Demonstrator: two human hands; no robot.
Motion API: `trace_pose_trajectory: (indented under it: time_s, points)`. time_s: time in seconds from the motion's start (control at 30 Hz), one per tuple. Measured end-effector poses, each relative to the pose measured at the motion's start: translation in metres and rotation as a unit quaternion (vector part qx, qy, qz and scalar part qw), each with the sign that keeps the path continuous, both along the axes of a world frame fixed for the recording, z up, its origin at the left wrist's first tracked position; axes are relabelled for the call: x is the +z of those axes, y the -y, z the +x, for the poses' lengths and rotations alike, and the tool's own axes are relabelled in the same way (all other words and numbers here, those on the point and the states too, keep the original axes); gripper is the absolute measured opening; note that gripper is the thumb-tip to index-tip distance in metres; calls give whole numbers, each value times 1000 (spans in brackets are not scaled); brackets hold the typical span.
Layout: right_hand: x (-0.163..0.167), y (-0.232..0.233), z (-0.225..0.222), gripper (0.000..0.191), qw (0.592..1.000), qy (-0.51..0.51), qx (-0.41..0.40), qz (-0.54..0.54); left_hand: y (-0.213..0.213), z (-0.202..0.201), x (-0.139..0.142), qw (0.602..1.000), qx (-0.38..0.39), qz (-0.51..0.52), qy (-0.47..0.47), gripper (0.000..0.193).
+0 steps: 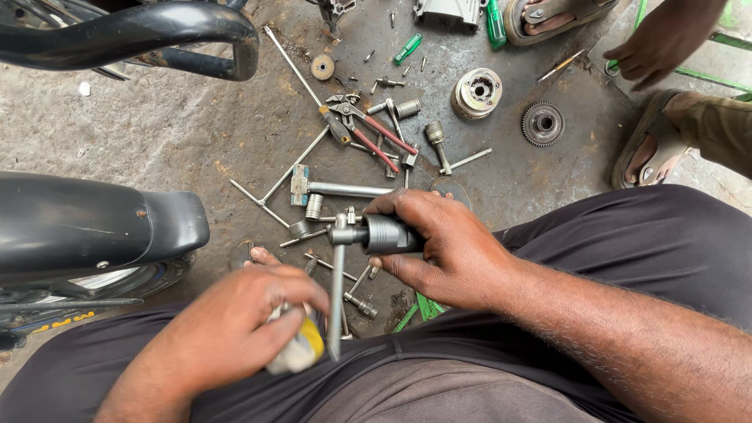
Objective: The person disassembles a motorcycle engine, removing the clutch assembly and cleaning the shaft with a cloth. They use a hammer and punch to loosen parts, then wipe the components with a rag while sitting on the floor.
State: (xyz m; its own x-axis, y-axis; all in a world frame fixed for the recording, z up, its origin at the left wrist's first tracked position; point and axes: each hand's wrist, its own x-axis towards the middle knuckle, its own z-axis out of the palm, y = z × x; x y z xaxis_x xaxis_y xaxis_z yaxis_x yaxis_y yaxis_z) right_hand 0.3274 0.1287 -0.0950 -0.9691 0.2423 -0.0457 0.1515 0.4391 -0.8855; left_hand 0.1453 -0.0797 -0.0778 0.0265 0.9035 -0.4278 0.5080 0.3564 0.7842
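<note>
- The right hand [446, 247] has its fingers wrapped tight round a fat grey socket [392, 233], thumb under and knuckles on top, held up above the lap.
- The left hand [235, 329] is closed round a handle with a yellow and pale grip [301, 351]; it is blurred, so I cannot tell just how the fingers sit on it.
- From that grip a thin steel bar [337, 301] rises to a small joint [342, 233] at the mouth of the socket. The socket looks dull, smooth and a bit greasy, and the bar looks bright and slim beside it.
- To my eye the joint is the weak spot: if the bar is pushed while it sits only part way in, it could pop out and the left knuckles would drive into the right hand.
- Oily metal in a bare palm could slip, and the socket would fall among the loose bits below.
- The ground [196, 133] under the hands is strewn with red-handled pliers [368, 129], a hammer [337, 188], small bolts and two round gear parts [478, 92]; a dropped piece could roll off and get lost there.
- Another person's hand [658, 47] and sandalled foot [654, 153] are near at the far right, well apart from the work but close enough for a flung tool to reach.
</note>
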Motion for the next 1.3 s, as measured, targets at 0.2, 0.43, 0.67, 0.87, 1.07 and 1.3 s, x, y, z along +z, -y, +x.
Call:
trace_pose_trajectory:
  time_s: [0.2,0.43,0.67,0.87,1.07,1.3]
  points:
    - [-2,2,-1,44,999,38,8,34,3,2,12,969,65,151,183,38]
    - [-3,3,-2,46,997,43,51,29,-3,-2,6,954,290,35,60,47]
    - [2,6,-2,52,993,112,5,48,-9,2,10,970,226,34,-80,48]
    - [3,3,0,50,995,73,18,61,-13,7,4,977,149,-16,-151,49]
    - [4,5,1,49,994,95,13,43,-12,14,2,982,146,-34,-116,56]
    - [0,8,7,57,998,50,44,-7,-10,17,-4,980,168,94,-59,32]
